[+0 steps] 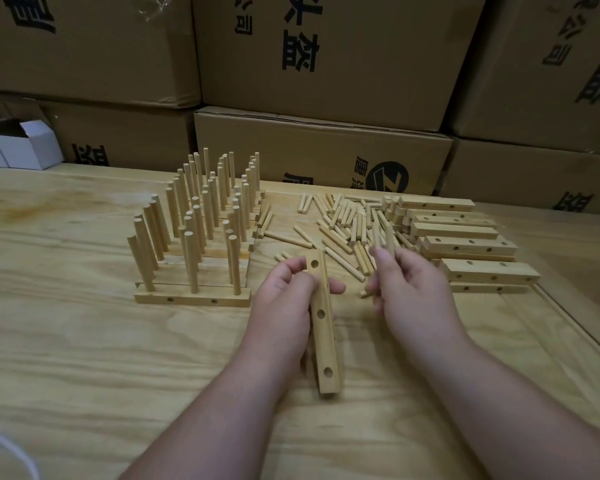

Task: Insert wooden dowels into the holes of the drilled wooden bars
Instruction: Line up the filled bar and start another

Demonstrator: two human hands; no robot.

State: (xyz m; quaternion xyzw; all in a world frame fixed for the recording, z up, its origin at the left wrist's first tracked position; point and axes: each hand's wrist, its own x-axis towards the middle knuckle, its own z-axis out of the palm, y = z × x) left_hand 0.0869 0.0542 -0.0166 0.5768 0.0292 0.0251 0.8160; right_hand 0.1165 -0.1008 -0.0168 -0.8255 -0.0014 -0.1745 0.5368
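Observation:
My left hand (288,292) grips a drilled wooden bar (324,336) near its far end. The bar points towards me, with three empty holes facing up. My right hand (409,289), just right of the bar, holds a few wooden dowels (388,239) that stick up past my fingers. A loose pile of dowels (343,223) lies on the table beyond both hands. To the right of the pile is a stack of empty drilled bars (465,244). At the left, several bars with upright dowels (201,216) stand in rows.
The work surface is a light wooden table (84,341) with a raised strip along its right side. Large cardboard boxes (326,64) form a wall behind it. Small white open boxes (18,147) sit at the far left. A white cord (11,448) shows at the lower left corner.

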